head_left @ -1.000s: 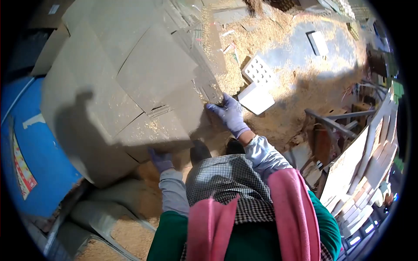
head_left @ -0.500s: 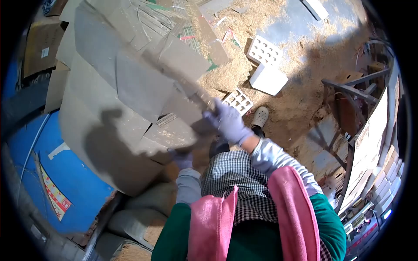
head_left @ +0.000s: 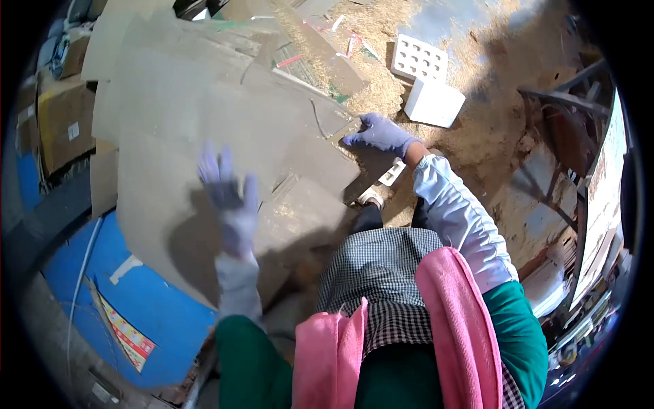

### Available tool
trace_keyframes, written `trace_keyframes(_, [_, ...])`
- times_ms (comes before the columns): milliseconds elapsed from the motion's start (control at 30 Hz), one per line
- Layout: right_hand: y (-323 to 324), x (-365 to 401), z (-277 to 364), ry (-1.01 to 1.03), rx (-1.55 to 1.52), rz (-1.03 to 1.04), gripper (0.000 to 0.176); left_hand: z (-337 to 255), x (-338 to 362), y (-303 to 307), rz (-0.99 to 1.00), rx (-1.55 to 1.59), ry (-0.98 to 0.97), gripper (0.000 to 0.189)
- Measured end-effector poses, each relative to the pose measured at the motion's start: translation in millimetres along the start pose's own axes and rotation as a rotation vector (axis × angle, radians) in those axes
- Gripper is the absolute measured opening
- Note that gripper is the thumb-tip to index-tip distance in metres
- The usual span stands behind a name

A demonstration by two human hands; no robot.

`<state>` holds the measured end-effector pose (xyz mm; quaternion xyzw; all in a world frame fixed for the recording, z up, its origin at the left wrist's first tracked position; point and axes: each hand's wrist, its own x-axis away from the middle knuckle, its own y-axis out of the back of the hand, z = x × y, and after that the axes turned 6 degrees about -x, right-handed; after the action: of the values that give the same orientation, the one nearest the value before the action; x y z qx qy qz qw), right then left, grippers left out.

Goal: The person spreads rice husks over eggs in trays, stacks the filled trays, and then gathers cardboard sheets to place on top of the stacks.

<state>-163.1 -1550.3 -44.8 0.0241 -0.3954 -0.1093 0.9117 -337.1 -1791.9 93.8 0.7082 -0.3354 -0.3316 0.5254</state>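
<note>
A large flattened cardboard sheet (head_left: 204,102) lies spread over a pile of more cardboard. My right hand (head_left: 379,132), in a purple glove, rests flat on the sheet's right edge, fingers pointing left. My left hand (head_left: 230,194), also gloved, is raised above the lower part of the sheet with its fingers spread and holds nothing; it is blurred. A smaller cardboard piece (head_left: 310,211) with sawdust on it lies under the big sheet's lower right corner, close to my checked apron.
White foam blocks (head_left: 434,102) and a perforated white tray (head_left: 419,60) lie on the sawdust-covered floor beyond my right hand. A blue tarp (head_left: 136,300) lies at lower left. A metal frame (head_left: 572,102) and stacked boards stand at the right.
The cardboard sheet has gone from held up at an angle to lying flat. My left hand came out from under it and rose open. My right hand moved up and right along the edge.
</note>
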Motion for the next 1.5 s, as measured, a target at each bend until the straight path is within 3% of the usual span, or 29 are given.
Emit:
trace_keyframes(33, [1,8,2,0.026,-0.002,-0.042,0.055,13,-70,-45,0.050,-0.263,-0.098,0.058])
trace_keyframes(100, [-6,29,18,0.064,-0.068,-0.113,0.046,21,-92,-96,-0.035,-0.421,-0.122,0.061])
trace_keyframes(133, [-17,28,19,0.075,0.051,-0.193,0.041,26,-93,-110,-0.030,-0.409,-0.127,0.061])
trace_keyframes(233, [-49,46,20,0.176,0.202,-0.260,0.036,34,-84,-113,-0.051,-0.473,-0.067,0.065])
trace_keyframes(467, [-65,78,-14,0.091,0.113,-0.410,0.034,30,-92,-113,-0.036,-0.470,-0.077,0.064])
trace_keyframes(600, [-41,57,-30,0.031,0.084,-0.305,0.038,31,-93,-105,-0.086,-0.392,-0.103,0.058])
trace_keyframes(700, [-22,34,-56,0.008,-0.320,-0.116,0.048,41,-97,-96,-0.068,-0.344,-0.136,0.055])
trace_keyframes(800, [-21,7,-89,-0.004,-0.416,-0.043,0.047,32,-100,-81,-0.067,-0.298,-0.154,0.051])
trace_keyframes(833, [-23,-3,-100,-0.059,-0.435,0.014,0.060,30,-91,-77,-0.065,-0.302,-0.153,0.051])
trace_keyframes(900, [-14,-3,-88,-0.093,-0.313,0.021,0.071,20,-55,-61,-0.139,-0.083,-0.306,0.047])
trace_keyframes(933, [-7,1,-79,-0.130,-0.192,0.023,0.081,-20,-18,-46,-0.002,0.295,-0.117,0.036])
trace_keyframes(967, [10,5,-66,-0.088,-0.176,0.191,0.100,-55,11,-40,0.137,0.588,-0.122,0.025])
trace_keyframes(1000, [5,-12,-82,-0.072,-0.194,0.288,0.112,-92,22,-24,0.504,0.616,-0.186,0.020])
trace_keyframes(1033, [9,-20,-78,-0.051,-0.154,0.286,0.117,-111,65,-30,0.998,0.749,0.282,0.020])
trace_keyframes(1133, [14,-34,-51,0.007,-0.140,0.257,0.128,-129,207,-78,1.462,0.995,0.794,0.054])
trace_keyframes(1200, [12,-45,-38,0.079,-0.282,0.193,0.126,-119,273,-101,1.292,0.983,1.043,0.053])
trace_keyframes(1267, [10,-55,-33,-0.001,-0.202,0.261,0.120,-97,321,-140,0.887,0.805,1.242,0.052])
trace_keyframes(1300, [-1,-61,-43,-0.049,-0.118,0.118,0.112,-81,343,-161,0.673,0.702,1.297,0.052])
trace_keyframes(1400, [-3,-71,-56,-0.177,-0.212,0.311,0.103,-37,387,-226,0.288,0.486,1.303,0.051])
trace_keyframes(1500, [-16,-67,-66,-0.103,-0.167,0.182,0.101,-24,393,-267,0.260,0.376,1.183,0.055])
